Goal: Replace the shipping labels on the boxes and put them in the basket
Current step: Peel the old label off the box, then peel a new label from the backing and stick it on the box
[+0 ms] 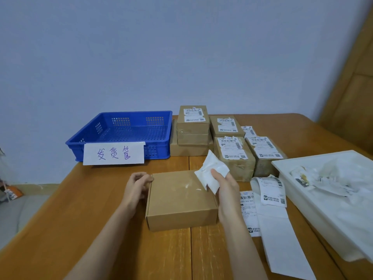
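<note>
A flat brown cardboard box [181, 199] lies on the wooden table in front of me, its top bare except for white label residue. My left hand [137, 184] grips the box's far left corner. My right hand [224, 188] pinches a peeled, crumpled white label [212, 170] above the box's right edge. The blue perforated basket [121, 134], with a handwritten paper sign on its front, stands at the back left with nothing in it. Several labelled boxes [234, 154] are stacked behind and to the right.
A strip of fresh shipping labels [272, 190] and white backing paper [282, 239] lies right of the box. A white tray [302, 190] with torn label scraps sits at the far right. The table [80, 219] meets the wall at the back.
</note>
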`<action>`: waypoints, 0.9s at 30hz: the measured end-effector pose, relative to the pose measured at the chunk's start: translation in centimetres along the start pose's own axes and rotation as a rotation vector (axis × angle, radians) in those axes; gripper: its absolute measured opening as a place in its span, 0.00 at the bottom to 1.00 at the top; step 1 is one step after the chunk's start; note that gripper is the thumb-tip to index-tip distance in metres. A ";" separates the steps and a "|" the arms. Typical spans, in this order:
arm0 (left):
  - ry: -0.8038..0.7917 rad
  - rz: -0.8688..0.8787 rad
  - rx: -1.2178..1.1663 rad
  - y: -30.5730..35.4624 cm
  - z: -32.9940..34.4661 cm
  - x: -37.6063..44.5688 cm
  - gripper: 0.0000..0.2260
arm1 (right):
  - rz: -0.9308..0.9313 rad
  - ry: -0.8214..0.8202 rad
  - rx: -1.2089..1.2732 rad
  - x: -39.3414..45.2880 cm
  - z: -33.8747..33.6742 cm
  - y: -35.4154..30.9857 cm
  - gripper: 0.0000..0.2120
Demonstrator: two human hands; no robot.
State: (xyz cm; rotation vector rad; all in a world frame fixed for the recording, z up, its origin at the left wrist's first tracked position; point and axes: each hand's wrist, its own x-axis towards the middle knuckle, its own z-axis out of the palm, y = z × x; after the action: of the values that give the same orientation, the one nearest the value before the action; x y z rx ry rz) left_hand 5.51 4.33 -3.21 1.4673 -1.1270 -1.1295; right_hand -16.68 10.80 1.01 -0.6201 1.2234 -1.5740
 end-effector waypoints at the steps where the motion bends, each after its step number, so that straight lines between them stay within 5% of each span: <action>1: 0.059 0.039 0.037 0.6 -0.1 0.2 0.11 | -0.011 -0.007 -0.010 -0.2 -0.1 -0.2 0.07; 4: 0.371 0.306 0.003 3.9 0.5 -0.4 0.03 | -0.048 -0.017 -0.043 -0.5 -0.7 -1.0 0.08; 6: 0.436 0.430 -0.124 7.4 2.1 -1.4 0.04 | -0.086 -0.009 -0.064 -0.5 -1.5 -1.8 0.08; 11: 0.007 0.592 -0.111 13.9 10.9 -5.6 0.06 | -0.235 0.114 -0.073 -0.1 -4.9 -5.0 0.07; 17: -0.773 0.193 0.133 12.7 22.0 -12.0 0.08 | -0.491 0.589 -0.266 0.9 -11.9 -8.2 0.07; 23: -1.050 -0.250 0.207 9.7 28.1 -14.8 0.09 | -0.457 0.993 -0.577 0.9 -18.6 -9.9 0.10; 27: -0.939 -0.332 0.098 8.7 30.0 -15.3 0.10 | -0.356 1.002 -0.878 1.4 -21.1 -10.1 0.15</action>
State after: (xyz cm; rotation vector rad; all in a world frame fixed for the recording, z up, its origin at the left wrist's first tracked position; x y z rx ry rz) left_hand -27.31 14.04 3.08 1.2183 -1.5942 -2.1441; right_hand -38.94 17.83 2.58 -0.5995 2.7553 -1.6270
